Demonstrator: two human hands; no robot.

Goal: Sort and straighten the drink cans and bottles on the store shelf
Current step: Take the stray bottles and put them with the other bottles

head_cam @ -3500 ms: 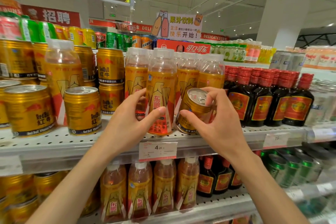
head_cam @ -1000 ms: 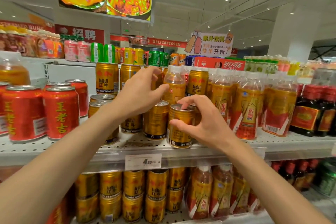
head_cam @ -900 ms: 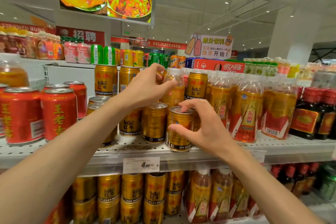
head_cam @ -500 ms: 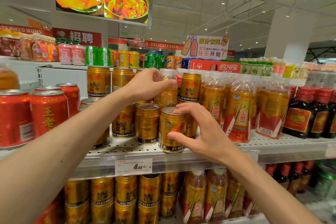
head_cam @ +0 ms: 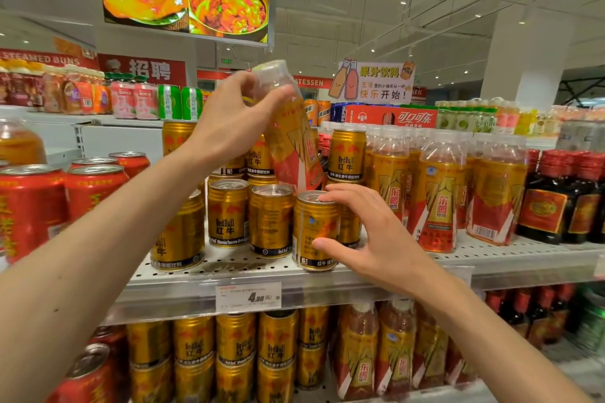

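My left hand (head_cam: 235,118) grips the neck of an orange drink bottle (head_cam: 291,141) with a clear cap, lifted and tilted above the gold Red Bull cans. My right hand (head_cam: 366,235) curls round a gold can (head_cam: 312,229) standing at the front of the white perforated shelf (head_cam: 523,252), thumb on its side and fingertips on its rim. More gold cans (head_cam: 227,213) stand in a row to its left, and a stacked gold can (head_cam: 347,154) is behind. Matching orange bottles (head_cam: 438,193) fill the shelf to the right.
Red cans (head_cam: 31,206) stand at the far left, dark red-capped bottles (head_cam: 550,196) at the far right. A price tag (head_cam: 248,297) hangs on the shelf edge. The lower shelf holds gold cans (head_cam: 235,347) and orange bottles (head_cam: 393,357). Pink and green drinks line a back shelf.
My left hand has pulled an orange bottle up out from among the gold cans and tilted it. My right hand stays on the front gold can, now standing on the shelf.
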